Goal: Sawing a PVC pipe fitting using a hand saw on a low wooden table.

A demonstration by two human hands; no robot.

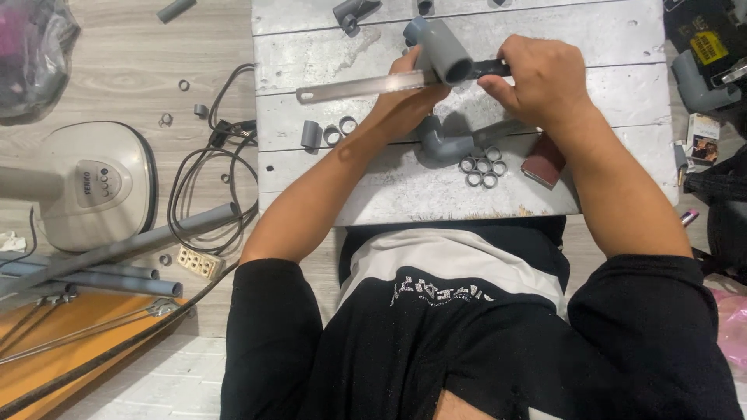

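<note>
My left hand (406, 99) grips a grey plastic pipe tee fitting (440, 48) above a whitewashed wooden table (607, 93). My right hand (541, 78) is closed on the black handle (489, 68) of a saw whose pale metal blade (362, 85) runs leftward under the fitting. Just below the hands lie a grey elbow fitting (445, 146) and a cluster of several small grey rings (482, 166). A reddish-brown block (544, 162) sits beside my right forearm.
A short pipe piece (311, 134) and two rings (340, 129) lie left on the table. The floor at left holds a fan base (93, 183), coiled black cable (204, 175), a power strip (200, 263) and long grey pipes (117, 249). More fittings (354, 11) lie at the far edge.
</note>
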